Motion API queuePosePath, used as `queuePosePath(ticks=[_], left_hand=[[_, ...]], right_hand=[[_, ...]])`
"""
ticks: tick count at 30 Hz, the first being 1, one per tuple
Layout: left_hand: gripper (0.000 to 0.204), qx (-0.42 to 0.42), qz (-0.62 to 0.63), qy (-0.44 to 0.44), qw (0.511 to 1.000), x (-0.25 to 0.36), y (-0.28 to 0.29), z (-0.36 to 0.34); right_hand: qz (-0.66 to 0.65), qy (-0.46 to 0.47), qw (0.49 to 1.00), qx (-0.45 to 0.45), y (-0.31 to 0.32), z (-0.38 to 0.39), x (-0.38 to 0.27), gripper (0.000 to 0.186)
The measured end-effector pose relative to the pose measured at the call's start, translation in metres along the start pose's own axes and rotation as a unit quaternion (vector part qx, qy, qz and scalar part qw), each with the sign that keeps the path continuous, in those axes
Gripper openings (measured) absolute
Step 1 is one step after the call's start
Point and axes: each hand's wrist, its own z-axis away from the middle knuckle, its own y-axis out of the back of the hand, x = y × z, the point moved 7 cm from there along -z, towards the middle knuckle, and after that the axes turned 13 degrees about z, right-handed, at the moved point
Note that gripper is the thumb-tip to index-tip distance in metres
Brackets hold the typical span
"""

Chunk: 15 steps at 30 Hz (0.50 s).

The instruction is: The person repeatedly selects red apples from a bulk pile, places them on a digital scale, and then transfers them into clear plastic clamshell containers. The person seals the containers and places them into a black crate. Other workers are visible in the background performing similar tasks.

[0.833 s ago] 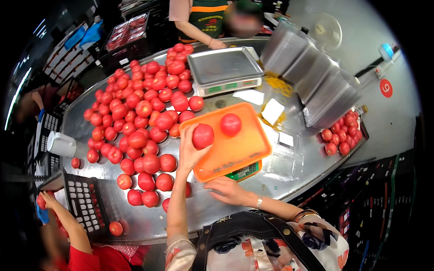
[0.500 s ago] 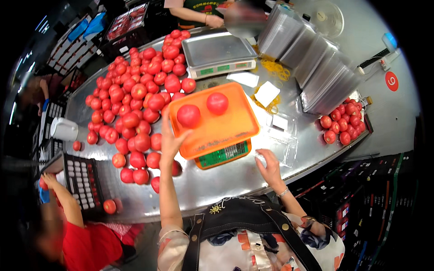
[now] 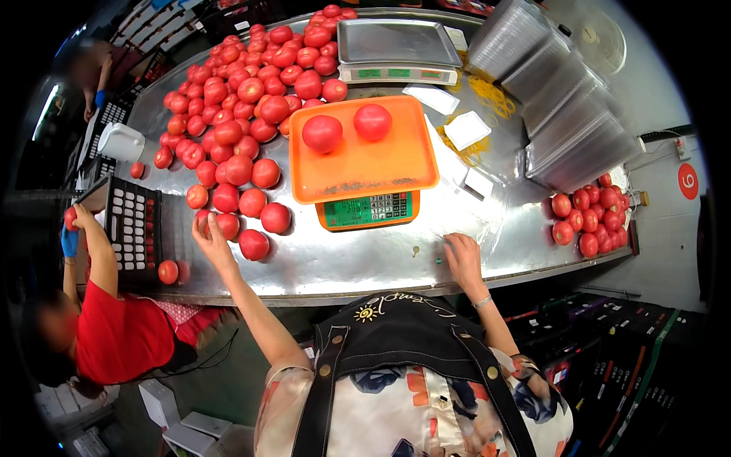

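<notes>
My left hand [image 3: 213, 245] reaches to the near left of the tomato pile, its fingers apart and touching or close beside a loose tomato [image 3: 227, 225]. My right hand [image 3: 464, 263] rests on the steel table near its front edge, fingers loosely bent, with nothing visible in it. Between the hands stands an orange scale [image 3: 365, 171] with a green keypad panel [image 3: 369, 210] facing me. Two red tomatoes, one on the left [image 3: 322, 134] and one on the right [image 3: 372, 122], sit apart on its pan.
A tomato heap [image 3: 251, 91] covers the table's left. Behind stands a silver-topped scale [image 3: 396, 44]. Right are stacked clear plastic trays [image 3: 582, 148], yellow rubber bands [image 3: 493, 97] and a smaller tomato group [image 3: 590, 217]. A person in red [image 3: 126, 327] holds a tomato by a black crate [image 3: 133, 228].
My left hand has left the scale pan's left edge and moved left and nearer, to the loose tomatoes. My right hand stays by the table's front. The view has shifted.
</notes>
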Motion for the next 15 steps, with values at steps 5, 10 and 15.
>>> queuePosePath(ticks=[5,10,15], left_hand=[[0.061,-0.008,-0.021,-0.005,1.000,-0.029,0.015,0.011],[0.052,-0.010,-0.034,-0.001,0.999,-0.031,0.000,0.026],[0.058,-0.076,-0.215,-0.062,0.972,-0.029,-0.050,0.016]], right_hand=[[-0.065,0.031,0.997,0.030,0.025,-0.027,-0.002,0.025],[-0.104,0.074,0.985,0.116,0.059,-0.122,-0.048,0.032],[-0.076,0.160,0.982,0.071,0.035,-0.227,-0.115,0.066]])
